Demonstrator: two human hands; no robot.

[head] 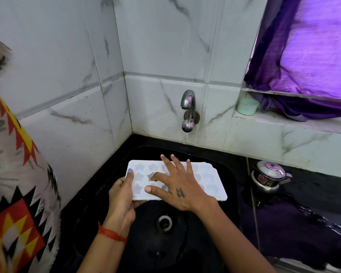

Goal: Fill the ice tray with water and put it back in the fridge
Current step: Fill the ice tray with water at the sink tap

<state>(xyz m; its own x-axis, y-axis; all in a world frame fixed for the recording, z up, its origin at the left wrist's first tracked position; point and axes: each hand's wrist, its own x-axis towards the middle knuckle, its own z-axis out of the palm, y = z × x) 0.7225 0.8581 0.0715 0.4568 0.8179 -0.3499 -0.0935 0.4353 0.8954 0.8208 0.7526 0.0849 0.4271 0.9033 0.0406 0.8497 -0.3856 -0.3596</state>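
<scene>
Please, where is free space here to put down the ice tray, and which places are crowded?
Free: the black sink floor around the drain, below the ice tray; also the ledge strip right of the green cup. The wet-looking counter before the small metal pot looks bare. Crowded: the ledge's far end under the purple curtain.

I can read nothing for certain: small dark letters on the patterned cloth (40,205) at nine o'clock are blurred, and the steel pot's (268,178) red label at three o'clock is illegible.
</scene>
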